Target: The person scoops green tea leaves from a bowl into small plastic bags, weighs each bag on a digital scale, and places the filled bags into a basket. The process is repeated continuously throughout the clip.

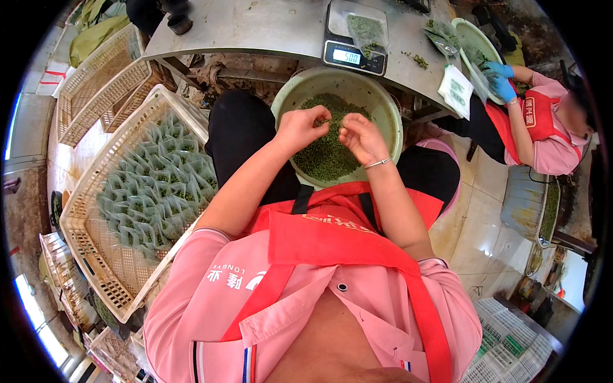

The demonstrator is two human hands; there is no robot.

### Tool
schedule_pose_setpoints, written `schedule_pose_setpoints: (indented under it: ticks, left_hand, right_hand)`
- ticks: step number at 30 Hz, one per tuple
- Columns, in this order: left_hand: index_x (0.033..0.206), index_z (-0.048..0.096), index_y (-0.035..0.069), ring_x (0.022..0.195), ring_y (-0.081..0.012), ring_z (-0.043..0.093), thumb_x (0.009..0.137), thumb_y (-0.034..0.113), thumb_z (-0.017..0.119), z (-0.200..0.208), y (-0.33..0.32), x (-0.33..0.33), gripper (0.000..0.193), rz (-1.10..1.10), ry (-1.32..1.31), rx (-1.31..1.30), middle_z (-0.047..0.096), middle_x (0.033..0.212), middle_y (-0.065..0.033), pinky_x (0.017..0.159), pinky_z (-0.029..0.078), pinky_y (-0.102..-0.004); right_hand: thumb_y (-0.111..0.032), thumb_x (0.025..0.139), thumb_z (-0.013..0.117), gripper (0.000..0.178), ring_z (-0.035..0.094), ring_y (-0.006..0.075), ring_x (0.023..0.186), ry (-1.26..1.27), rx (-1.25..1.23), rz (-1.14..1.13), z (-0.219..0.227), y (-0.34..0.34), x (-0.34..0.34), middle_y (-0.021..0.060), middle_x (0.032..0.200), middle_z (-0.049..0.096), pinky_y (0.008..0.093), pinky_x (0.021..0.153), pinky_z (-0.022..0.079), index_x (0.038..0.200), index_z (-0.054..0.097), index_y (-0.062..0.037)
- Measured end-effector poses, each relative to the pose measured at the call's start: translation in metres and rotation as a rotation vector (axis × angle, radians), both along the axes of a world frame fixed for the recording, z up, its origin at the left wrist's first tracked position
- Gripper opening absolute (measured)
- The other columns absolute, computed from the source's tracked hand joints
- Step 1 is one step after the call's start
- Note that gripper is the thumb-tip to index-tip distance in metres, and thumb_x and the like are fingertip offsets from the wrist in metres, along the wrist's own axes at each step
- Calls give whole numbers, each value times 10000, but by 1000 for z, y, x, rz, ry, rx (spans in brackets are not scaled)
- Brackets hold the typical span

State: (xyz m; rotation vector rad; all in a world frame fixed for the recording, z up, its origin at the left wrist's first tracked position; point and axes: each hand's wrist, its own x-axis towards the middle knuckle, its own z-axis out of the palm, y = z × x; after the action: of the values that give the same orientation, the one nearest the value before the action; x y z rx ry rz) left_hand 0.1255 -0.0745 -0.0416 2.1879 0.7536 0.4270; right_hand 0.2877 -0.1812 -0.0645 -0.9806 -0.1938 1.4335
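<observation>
A pale green round basin [387, 115] stands between my knees, part filled with small green berries that look like green peppercorns [319, 156]. Above it, my left hand [305, 129] is closed in a pinch, with a tiny greenish bit showing at its fingertips. Close by, with a small gap between them, my right hand [363, 137] is also pinched, a bracelet on its wrist. What lies between its fingertips is too small to make out. Beyond the basin, a digital scale [348, 56] with a lit display sits at the table edge, bearing a clear bag of green berries [365, 32].
At my left stands a cream plastic crate [83, 217] packed with filled clear bags [159, 185]; more crates [96, 83] lie behind. Loose sprigs [418, 60] and bags [442, 38] rest on the metal table [268, 29]. A blue-gloved co-worker [533, 118] handles a basin [476, 41] at right.
</observation>
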Motion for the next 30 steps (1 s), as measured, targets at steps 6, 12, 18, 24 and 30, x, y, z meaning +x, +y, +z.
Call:
schedule_pose_setpoints:
  ticks: [6, 12, 18, 24, 30]
  left_hand:
    - [944, 613, 54, 685, -162, 648, 797, 133, 664, -36, 14, 2, 175, 87, -254, -424, 673, 808, -54, 613, 507, -280]
    - [1044, 527, -13, 756, -152, 644, 844, 52, 625, -19, 21, -2, 232, 52, -517, -897, 650, 872, -88, 699, 521, -262]
    - [1025, 528, -28, 726, -144, 638, 827, 29, 620, -17, 18, -1, 226, 119, -499, -804, 652, 866, -93, 661, 506, -243]
    - [1019, 529, -22, 685, -121, 626, 836, 59, 626, -14, 25, 0, 222, 187, -491, -781, 650, 820, -74, 627, 492, -232]
    - [1002, 531, -24, 675, -111, 609, 852, 55, 610, -17, 18, 4, 188, 116, -438, -803, 642, 810, -67, 599, 487, -228]
  right_hand:
    - [-51, 854, 580, 59, 592, 144, 677, 79, -2, -46, -6, -4, 3, 33, 777, 585, 289, 623, 538, 909, 560, -60]
    - [-54, 863, 563, 167, 629, 129, 701, 50, 38, 159, 18, 2, 0, 35, 790, 619, 283, 608, 545, 1027, 585, -24]
    - [-52, 854, 576, 111, 616, 128, 667, 130, 3, 255, 6, -2, 2, 39, 775, 612, 282, 587, 538, 963, 583, -36]
    - [-59, 857, 573, 81, 599, 146, 630, 132, -12, -10, 16, 3, 17, 51, 758, 603, 294, 542, 518, 937, 576, -49]
    - [-53, 867, 568, 150, 637, 213, 726, -154, 236, -393, 62, 89, 49, 118, 829, 629, 324, 612, 545, 1002, 573, 12]
